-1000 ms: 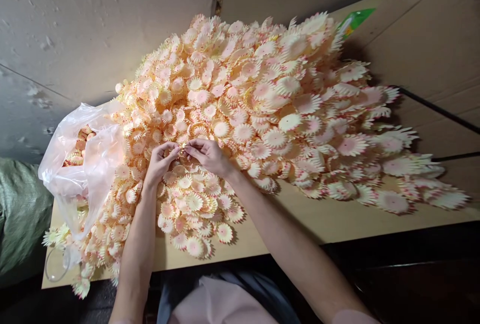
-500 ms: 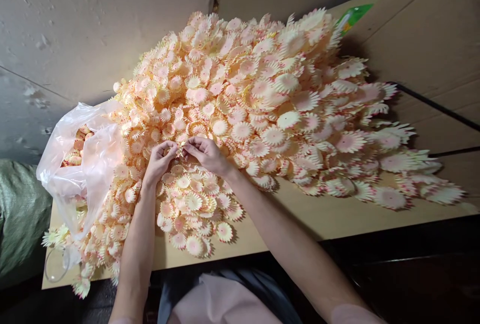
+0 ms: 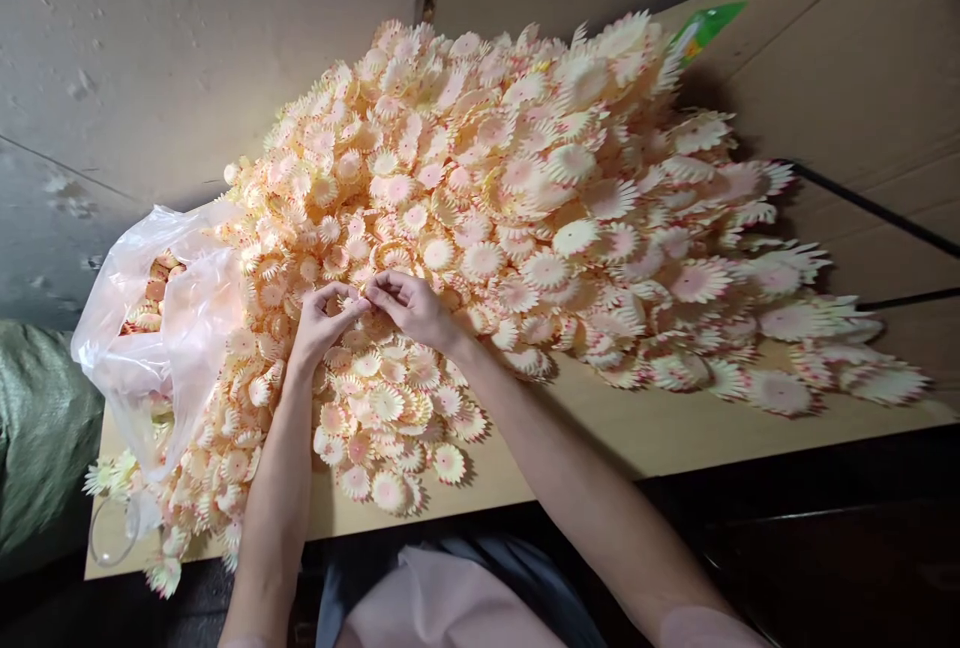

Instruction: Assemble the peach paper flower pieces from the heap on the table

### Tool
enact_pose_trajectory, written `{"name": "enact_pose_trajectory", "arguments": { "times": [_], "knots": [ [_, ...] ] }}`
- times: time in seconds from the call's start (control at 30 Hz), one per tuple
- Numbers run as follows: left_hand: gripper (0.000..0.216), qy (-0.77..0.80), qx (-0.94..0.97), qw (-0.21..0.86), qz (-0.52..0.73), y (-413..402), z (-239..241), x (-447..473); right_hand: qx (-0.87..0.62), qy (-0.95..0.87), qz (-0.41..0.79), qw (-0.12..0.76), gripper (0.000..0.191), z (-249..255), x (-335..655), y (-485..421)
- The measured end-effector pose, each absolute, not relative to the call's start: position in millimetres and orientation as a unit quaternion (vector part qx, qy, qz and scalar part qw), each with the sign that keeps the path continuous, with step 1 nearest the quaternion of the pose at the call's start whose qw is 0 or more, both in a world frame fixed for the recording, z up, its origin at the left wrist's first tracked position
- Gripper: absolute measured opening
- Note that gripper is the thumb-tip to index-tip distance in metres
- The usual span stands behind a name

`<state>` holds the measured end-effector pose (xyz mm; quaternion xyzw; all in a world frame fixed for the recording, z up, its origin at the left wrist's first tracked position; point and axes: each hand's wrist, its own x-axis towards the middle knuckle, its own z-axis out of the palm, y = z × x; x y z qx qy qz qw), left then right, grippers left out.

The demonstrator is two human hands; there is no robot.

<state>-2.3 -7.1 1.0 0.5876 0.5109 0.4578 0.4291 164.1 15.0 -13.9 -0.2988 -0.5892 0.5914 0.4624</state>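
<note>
Both hands are at work over the near side of the heap, close together, tips meeting. Left hand [image 3: 324,323]: thumb and forefinger drawn together in a pinch, wrist bent inward. Right hand [image 3: 411,308]: same pinch from the other side, forearm crossing the tabletop [image 3: 577,448] on a diagonal. A small petal piece [image 3: 362,294] seems to be clamped in the grip of both, between the fingertips; mostly covered by them, so its shape cannot be read.

Under and beyond the hands: large heap of petal discs [image 3: 517,178], cream to pale pink, toothed edges tipped red, overlapping; larger discs toward the right end, smaller toward the left. Nearer the body, between the forearms: smaller cluster [image 3: 388,403], same kind, lying on the tabletop.

Left of the left hand: translucent plastic bag [image 3: 202,298], mouth open, with small brownish-pink pieces [image 3: 157,290] showing inside. Near left corner: clear round item [image 3: 113,564], lying just beside the discs. Far right edge of heap: green packet [image 3: 709,28], partly covered by discs. Beyond the left end of the tabletop: green sack [image 3: 41,438].
</note>
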Motion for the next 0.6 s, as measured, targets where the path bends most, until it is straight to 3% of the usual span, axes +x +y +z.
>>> {"name": "enact_pose_trajectory", "arguments": {
  "times": [0.23,0.43,0.6],
  "knots": [
    [0.028,0.502,0.542,0.476,0.477,-5.9,-2.4,-4.7,-0.306,-0.563,0.613,0.462,0.033,-15.0,164.1,16.3],
    [0.023,0.469,0.451,0.593,0.474,-5.6,-0.6,-5.9,-0.287,-0.545,0.636,0.465,0.033,-12.7,163.0,15.5],
    [0.016,0.461,0.457,0.568,0.506,-3.3,-0.5,-6.7,-0.249,-0.533,0.665,0.46,0.028,-15.6,162.1,15.6]
  ]
}}
